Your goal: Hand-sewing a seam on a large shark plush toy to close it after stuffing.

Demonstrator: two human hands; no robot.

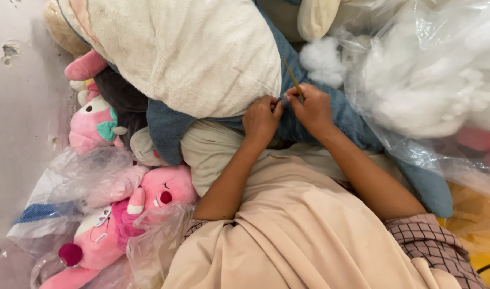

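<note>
Blue-and-cream plush toy (202, 59) pinched by left hand (261, 120) at its seam, thin stick (293, 79) gripped by right hand (312, 109), apparently pushed into the seam, white stuffing (322, 61) just beside the toy.

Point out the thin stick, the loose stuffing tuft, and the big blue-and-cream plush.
thin stick (291, 76), head view, mid-shaft above the right hand.
loose stuffing tuft (322, 61), head view, centre of the white clump.
big blue-and-cream plush (202, 48), head view, cream belly panel.

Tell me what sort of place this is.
Probably a soft-toy workshop. Both hands work a thin stick into the seam of a large blue-and-cream plush toy; clear plastic bags of white stuffing fibre lie alongside, and finished pink plush dolls are piled by the wall.
</note>
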